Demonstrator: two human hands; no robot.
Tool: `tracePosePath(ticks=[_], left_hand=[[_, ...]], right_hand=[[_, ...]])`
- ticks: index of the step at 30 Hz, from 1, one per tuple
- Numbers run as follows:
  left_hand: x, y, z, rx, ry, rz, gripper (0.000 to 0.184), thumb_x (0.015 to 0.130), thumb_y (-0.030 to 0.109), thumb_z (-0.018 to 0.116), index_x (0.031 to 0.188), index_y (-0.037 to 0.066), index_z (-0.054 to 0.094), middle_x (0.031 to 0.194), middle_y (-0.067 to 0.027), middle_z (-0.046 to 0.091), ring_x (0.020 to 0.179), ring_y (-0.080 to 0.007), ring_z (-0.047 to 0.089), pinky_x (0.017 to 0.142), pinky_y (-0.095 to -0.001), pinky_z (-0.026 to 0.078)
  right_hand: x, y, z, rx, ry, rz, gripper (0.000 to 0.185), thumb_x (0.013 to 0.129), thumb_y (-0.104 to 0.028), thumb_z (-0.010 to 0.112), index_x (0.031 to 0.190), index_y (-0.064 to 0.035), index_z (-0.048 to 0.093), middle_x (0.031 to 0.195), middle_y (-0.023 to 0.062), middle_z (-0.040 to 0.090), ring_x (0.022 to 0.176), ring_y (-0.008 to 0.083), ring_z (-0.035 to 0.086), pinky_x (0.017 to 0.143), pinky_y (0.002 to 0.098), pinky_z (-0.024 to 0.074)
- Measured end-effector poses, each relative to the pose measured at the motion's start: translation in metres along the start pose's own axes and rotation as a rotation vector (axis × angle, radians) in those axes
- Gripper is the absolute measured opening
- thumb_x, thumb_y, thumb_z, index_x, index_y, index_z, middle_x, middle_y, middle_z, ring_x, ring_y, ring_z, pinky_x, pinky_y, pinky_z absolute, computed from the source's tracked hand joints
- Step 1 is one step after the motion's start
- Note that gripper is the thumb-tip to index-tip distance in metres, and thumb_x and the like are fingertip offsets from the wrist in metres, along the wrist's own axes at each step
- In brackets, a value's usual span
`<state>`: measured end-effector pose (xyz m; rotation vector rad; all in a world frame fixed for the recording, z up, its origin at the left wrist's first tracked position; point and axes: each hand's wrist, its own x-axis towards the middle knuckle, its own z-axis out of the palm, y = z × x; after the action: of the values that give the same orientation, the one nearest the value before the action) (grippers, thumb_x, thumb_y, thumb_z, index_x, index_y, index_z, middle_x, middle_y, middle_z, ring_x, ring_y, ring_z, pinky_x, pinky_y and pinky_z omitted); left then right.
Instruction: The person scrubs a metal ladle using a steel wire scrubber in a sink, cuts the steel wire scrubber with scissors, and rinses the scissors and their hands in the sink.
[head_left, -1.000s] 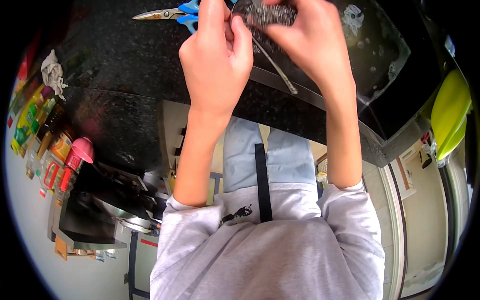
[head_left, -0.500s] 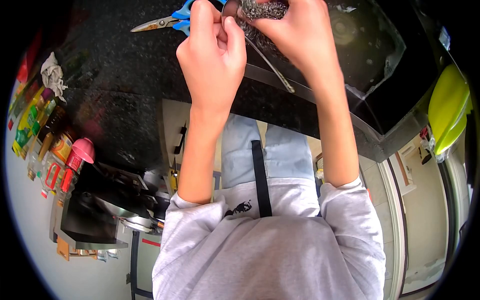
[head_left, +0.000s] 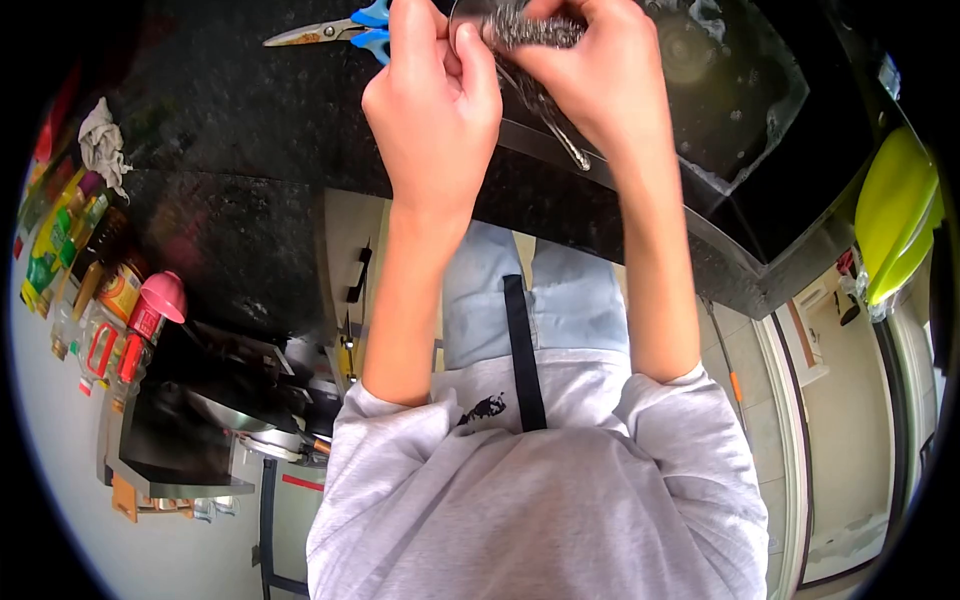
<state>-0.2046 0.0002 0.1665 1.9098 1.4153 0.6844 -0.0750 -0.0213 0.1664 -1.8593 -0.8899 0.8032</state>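
Note:
My left hand (head_left: 436, 110) is closed in a pinch on the edge of a shiny metal utensil (head_left: 470, 14), whose rounded part shows between my hands. A thin metal handle (head_left: 560, 135) slants down and right beneath them; whether it belongs to the same utensil is unclear. My right hand (head_left: 605, 75) grips a grey steel wool scrubber (head_left: 540, 30) and presses it against the metal. Scissors with blue handles (head_left: 330, 33) lie on the dark counter, just left of my left hand, partly hidden by it.
A sink with cloudy water (head_left: 735, 90) lies to the right, and green plastic bowls (head_left: 895, 220) stand beyond it. On the left are a crumpled cloth (head_left: 103, 145), several bottles, a pink cup (head_left: 163, 296) and a stove area with a pan (head_left: 225, 415).
Both hands have shifted slightly, still holding the metal utensil and the scrubber. The scrubber has changed its angle against the metal, and the thin handle's lower end has moved up a little.

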Motion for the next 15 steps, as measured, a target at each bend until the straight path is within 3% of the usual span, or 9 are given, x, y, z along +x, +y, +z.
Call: tracePosePath(ticks=[2, 4, 6, 7, 8, 10, 14, 15], left_hand=[[0.003, 0.000, 0.001, 0.008, -0.006, -0.028, 0.019, 0.094, 0.005, 0.066, 0.087, 0.003, 0.049, 0.062, -0.0046, 0.062, 0.058, -0.0048, 0.058, 0.056, -0.0221, 0.046], [0.001, -0.001, 0.003, -0.006, 0.011, 0.032, 0.020, 0.094, 0.006, 0.066, 0.087, 0.003, 0.049, 0.062, -0.0044, 0.062, 0.058, -0.0048, 0.058, 0.057, -0.0221, 0.046], [0.003, -0.005, -0.004, 0.003, 0.008, -0.027, 0.020, 0.094, 0.006, 0.067, 0.087, 0.003, 0.049, 0.062, -0.0044, 0.062, 0.058, -0.0048, 0.058, 0.057, -0.0222, 0.046], [0.003, -0.005, -0.004, 0.012, 0.005, -0.074, 0.020, 0.094, 0.006, 0.067, 0.087, 0.003, 0.049, 0.062, -0.0043, 0.061, 0.058, -0.0049, 0.058, 0.057, -0.0222, 0.046], [0.005, -0.006, -0.003, 0.010, 0.011, -0.072, 0.020, 0.094, 0.006, 0.067, 0.087, 0.003, 0.049, 0.062, -0.0043, 0.061, 0.058, -0.0049, 0.058, 0.057, -0.0222, 0.046], [0.005, -0.007, -0.001, -0.013, 0.031, 0.002, 0.020, 0.094, 0.006, 0.067, 0.087, 0.004, 0.049, 0.062, -0.0039, 0.062, 0.058, -0.0053, 0.058, 0.056, -0.0225, 0.047], [0.006, -0.005, -0.003, 0.013, 0.023, -0.055, 0.020, 0.094, 0.007, 0.067, 0.086, 0.004, 0.048, 0.063, -0.0043, 0.062, 0.057, -0.0065, 0.059, 0.056, -0.0231, 0.047], [0.006, -0.006, -0.002, 0.018, 0.032, -0.023, 0.020, 0.094, 0.007, 0.067, 0.086, 0.004, 0.048, 0.063, -0.0047, 0.063, 0.056, -0.0069, 0.059, 0.056, -0.0234, 0.047]], right_hand=[[0.002, -0.003, -0.007, -0.047, -0.137, 0.069, 0.017, 0.074, -0.004, 0.072, 0.076, 0.0026, 0.056, 0.066, 0.0179, 0.060, 0.061, 0.0225, 0.063, 0.058, 0.0342, 0.0467], [0.000, -0.008, -0.004, -0.001, -0.006, 0.001, 0.020, 0.074, -0.005, 0.073, 0.075, 0.0025, 0.055, 0.065, 0.0168, 0.059, 0.059, 0.0202, 0.060, 0.057, 0.0339, 0.0457], [0.002, -0.006, 0.003, -0.016, -0.185, 0.109, 0.021, 0.074, -0.005, 0.072, 0.075, 0.0022, 0.053, 0.064, 0.0160, 0.057, 0.058, 0.0188, 0.055, 0.057, 0.0340, 0.0447], [0.001, -0.005, -0.001, -0.021, -0.220, 0.057, 0.021, 0.074, -0.005, 0.072, 0.076, 0.0020, 0.052, 0.063, 0.0151, 0.055, 0.058, 0.0174, 0.052, 0.057, 0.0338, 0.0437], [0.001, -0.004, 0.001, -0.022, -0.220, 0.051, 0.021, 0.074, -0.005, 0.072, 0.076, 0.0020, 0.052, 0.063, 0.0151, 0.055, 0.058, 0.0174, 0.052, 0.057, 0.0338, 0.0437], [-0.002, -0.009, 0.009, -0.035, -0.016, 0.026, 0.020, 0.074, -0.004, 0.072, 0.076, 0.0021, 0.053, 0.063, 0.0149, 0.055, 0.059, 0.0160, 0.052, 0.057, 0.0336, 0.0438], [0.008, -0.003, 0.003, 0.002, -0.202, 0.093, 0.019, 0.074, -0.004, 0.072, 0.076, 0.0024, 0.053, 0.063, 0.0151, 0.056, 0.058, 0.0161, 0.052, 0.057, 0.0336, 0.0437], [0.007, -0.010, 0.010, -0.026, -0.075, 0.098, 0.021, 0.075, -0.006, 0.073, 0.075, 0.0028, 0.054, 0.063, 0.0135, 0.055, 0.061, 0.0142, 0.053, 0.057, 0.0333, 0.0436]])
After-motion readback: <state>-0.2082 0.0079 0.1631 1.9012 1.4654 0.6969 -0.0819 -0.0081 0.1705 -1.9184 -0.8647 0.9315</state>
